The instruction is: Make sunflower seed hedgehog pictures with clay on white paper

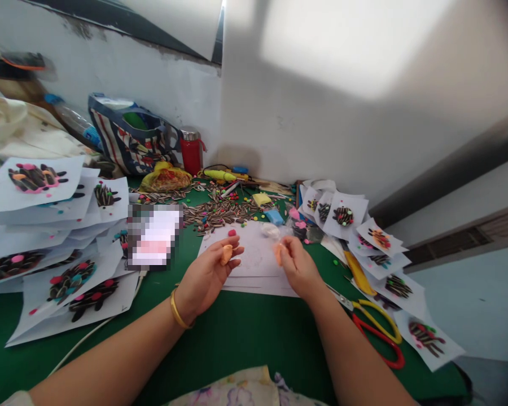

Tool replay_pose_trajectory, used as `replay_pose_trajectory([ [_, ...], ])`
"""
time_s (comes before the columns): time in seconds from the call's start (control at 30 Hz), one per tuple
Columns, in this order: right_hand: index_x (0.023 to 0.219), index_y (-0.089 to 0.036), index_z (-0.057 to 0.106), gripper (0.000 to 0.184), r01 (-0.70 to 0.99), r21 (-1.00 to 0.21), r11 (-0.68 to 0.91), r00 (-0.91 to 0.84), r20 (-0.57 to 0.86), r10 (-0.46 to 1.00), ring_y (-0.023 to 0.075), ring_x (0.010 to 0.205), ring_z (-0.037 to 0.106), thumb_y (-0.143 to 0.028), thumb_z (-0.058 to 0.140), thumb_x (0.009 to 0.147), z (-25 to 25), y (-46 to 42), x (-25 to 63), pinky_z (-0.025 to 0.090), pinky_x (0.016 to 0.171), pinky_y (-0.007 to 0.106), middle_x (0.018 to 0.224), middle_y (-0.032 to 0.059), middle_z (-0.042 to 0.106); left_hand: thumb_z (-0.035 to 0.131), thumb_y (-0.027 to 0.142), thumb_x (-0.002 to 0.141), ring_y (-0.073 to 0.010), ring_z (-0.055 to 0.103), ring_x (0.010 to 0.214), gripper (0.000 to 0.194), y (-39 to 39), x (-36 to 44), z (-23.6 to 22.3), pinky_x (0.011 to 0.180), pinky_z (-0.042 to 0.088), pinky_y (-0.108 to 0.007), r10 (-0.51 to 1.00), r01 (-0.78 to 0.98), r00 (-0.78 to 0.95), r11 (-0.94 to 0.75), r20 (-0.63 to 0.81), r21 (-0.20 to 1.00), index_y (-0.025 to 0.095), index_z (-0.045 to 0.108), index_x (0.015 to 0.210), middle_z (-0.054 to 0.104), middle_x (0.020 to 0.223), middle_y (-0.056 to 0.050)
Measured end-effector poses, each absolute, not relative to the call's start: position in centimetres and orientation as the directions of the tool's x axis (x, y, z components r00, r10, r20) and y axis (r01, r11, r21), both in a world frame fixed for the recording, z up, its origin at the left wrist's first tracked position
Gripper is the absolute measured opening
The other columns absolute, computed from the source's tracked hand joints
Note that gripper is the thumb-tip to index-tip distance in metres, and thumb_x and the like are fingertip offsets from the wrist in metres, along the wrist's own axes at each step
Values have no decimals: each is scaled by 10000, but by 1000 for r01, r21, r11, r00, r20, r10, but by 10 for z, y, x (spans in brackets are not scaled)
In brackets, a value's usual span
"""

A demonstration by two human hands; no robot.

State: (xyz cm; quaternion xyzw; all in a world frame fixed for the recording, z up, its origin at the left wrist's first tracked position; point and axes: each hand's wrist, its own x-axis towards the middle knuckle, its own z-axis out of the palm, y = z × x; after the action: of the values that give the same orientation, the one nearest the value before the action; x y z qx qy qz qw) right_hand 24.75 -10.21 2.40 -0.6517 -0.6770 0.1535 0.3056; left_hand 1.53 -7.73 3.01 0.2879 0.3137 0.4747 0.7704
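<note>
My left hand (207, 276) is turned partly palm up, with a small lump of orange modelling clay (226, 255) held by the thumb and curled fingers. In my right hand (300, 266), thumb and fingers pinch another soft orange clay piece (278, 254), and clear plastic shows beside it. Both hands are above a stack of white paper (254, 283) with a faint drawing on the top sheet. A red-pink bit (232, 232) shows by my left fingertips; I cannot tell if it touches them. A whitish lump (271, 230) in plastic lies just beyond my right hand.
Sunflower seeds (220, 211) are scattered behind the paper, near blue clay (274, 217) and yellow clay (261, 199). Seed-decorated sheets (68, 237) pile up at left, more (381, 259) at right. Scissors (379, 327), a yellow-handled knife (359, 273), a blurred-out phone (154, 237) and a red flask (191, 153) surround the workspace.
</note>
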Motion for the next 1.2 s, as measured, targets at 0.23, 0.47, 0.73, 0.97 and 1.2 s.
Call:
replay_pose_trajectory([
  [0.23,1022,-182,661,236,976,-179,-125,171,269,948,301,1030,564,-317,507,905,12,-79,294,419,866,430,1080,124,662,769,263,767,-119,663,813,333,-81,13,30,711,517,-194,855,-492,431,492,-290,719,170,693,1077,698,963,-61],
  [0.47,1269,-172,562,386,897,-334,289,-31,606,795,285,1246,477,-334,468,931,22,-94,253,372,1069,501,1307,142,553,764,354,769,-115,605,885,370,-92,21,27,825,470,-212,812,-474,520,532,-265,701,131,725,1061,686,959,-71],
  [0.73,1444,-209,381,555,580,-487,652,-440,487,755,260,1377,387,-438,484,949,34,-123,179,396,1110,465,1486,132,410,815,230,705,-142,624,850,340,-99,25,27,767,488,-246,854,-453,499,399,-144,797,182,661,1004,678,907,-32],
  [0.97,1309,-248,517,363,562,-579,591,-195,602,774,205,1288,510,-157,375,987,29,-116,192,444,1080,456,1369,87,557,616,288,888,-200,650,1018,222,-97,20,36,945,492,-339,812,-588,534,558,-237,586,151,655,1059,686,1085,-107],
  [1.2,1456,-298,370,493,526,-429,734,-398,639,659,183,1379,405,-146,336,988,26,-129,163,388,1136,416,1481,51,446,355,484,981,-194,547,1221,471,-96,20,35,1081,387,-328,789,-682,585,604,-188,413,165,657,1152,629,1263,-97],
])
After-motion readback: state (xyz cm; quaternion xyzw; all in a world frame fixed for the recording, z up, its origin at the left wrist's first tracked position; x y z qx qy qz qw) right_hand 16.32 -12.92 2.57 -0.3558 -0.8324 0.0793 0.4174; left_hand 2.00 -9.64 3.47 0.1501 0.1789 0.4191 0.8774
